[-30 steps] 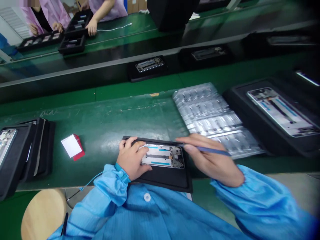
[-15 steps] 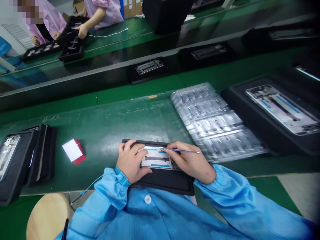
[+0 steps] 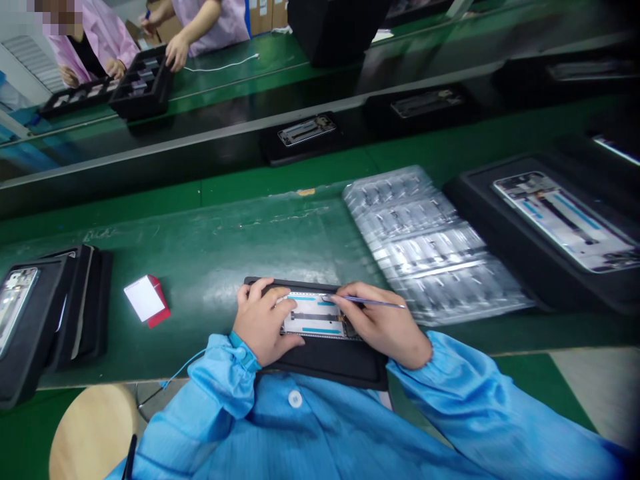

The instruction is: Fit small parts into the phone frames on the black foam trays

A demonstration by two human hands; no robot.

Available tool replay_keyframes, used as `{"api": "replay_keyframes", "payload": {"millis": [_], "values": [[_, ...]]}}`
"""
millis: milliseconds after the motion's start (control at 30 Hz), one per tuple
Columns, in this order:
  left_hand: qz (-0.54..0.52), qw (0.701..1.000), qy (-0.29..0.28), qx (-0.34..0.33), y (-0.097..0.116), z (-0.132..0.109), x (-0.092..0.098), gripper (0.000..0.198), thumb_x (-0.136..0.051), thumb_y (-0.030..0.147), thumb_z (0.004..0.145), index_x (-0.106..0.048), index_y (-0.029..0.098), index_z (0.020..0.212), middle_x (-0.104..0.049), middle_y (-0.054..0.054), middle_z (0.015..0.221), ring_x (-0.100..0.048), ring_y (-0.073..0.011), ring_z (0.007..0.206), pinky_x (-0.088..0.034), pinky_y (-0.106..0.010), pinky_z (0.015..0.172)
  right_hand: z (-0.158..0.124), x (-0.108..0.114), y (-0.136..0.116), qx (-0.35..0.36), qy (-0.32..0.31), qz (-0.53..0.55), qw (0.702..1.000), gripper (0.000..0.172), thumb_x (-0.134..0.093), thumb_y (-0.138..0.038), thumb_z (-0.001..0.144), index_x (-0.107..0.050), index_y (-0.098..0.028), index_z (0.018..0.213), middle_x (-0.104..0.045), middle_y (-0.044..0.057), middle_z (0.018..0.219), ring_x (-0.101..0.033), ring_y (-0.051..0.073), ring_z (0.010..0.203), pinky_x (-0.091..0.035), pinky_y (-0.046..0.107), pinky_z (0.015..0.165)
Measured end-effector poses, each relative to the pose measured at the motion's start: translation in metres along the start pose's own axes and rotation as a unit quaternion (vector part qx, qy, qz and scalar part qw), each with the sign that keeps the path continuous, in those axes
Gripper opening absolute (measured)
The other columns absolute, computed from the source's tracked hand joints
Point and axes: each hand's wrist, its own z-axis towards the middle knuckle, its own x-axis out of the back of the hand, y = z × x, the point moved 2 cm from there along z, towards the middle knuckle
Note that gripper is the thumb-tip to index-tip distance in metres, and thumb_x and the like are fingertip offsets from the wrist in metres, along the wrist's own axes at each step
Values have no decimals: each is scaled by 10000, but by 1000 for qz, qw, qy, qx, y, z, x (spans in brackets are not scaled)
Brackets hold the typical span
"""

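Observation:
An opened smartphone frame [image 3: 315,319], with blue strips across its white inner face, lies in a black foam pad [image 3: 325,367]. My left hand [image 3: 263,317] rests on the frame's left part, fingers curled over its upper edge. My right hand [image 3: 383,327] pinches a slim blue-handled pick [image 3: 375,303]. The pick's tip touches the frame near its upper edge, and my right fingers hide the frame's right end.
A plastic blister tray of parts [image 3: 430,247] and a black tray holding another phone frame [image 3: 565,223] lie to the right. A red-and-white card [image 3: 146,300] and stacked black trays [image 3: 75,313] lie left. Beyond, a belt carries trays; co-workers in pink coats work across it.
My right hand has moved left from above the frame, bringing the pick's tip onto its upper edge. My left hand has stayed in place. Trays on the far belt have shifted slightly.

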Motion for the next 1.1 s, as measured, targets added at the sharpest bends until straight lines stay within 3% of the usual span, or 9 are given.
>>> {"api": "replay_keyframes", "payload": {"millis": [833, 1100], "values": [[-3, 1000, -3, -2, 0, 1, 1, 556, -861, 531, 619, -643, 299, 1075, -640, -53, 1315, -387, -394, 1342, -250, -622, 1002, -2, -9, 1, 57, 21, -13, 998, 129, -576, -303, 954, -644, -217, 887, -723, 36, 828, -694, 198, 773, -535, 324, 742], [-4, 1000, 3, -4, 1, 1, 2, 574, -876, 520, 605, -633, 294, 1074, -641, -45, 1313, -391, -390, 1332, -248, -613, 996, -3, -7, 4, -22, 33, 13, 999, 188, -571, -350, 960, -657, -215, 860, -705, 25, 755, -685, 186, 682, -514, 301, 643]]}}
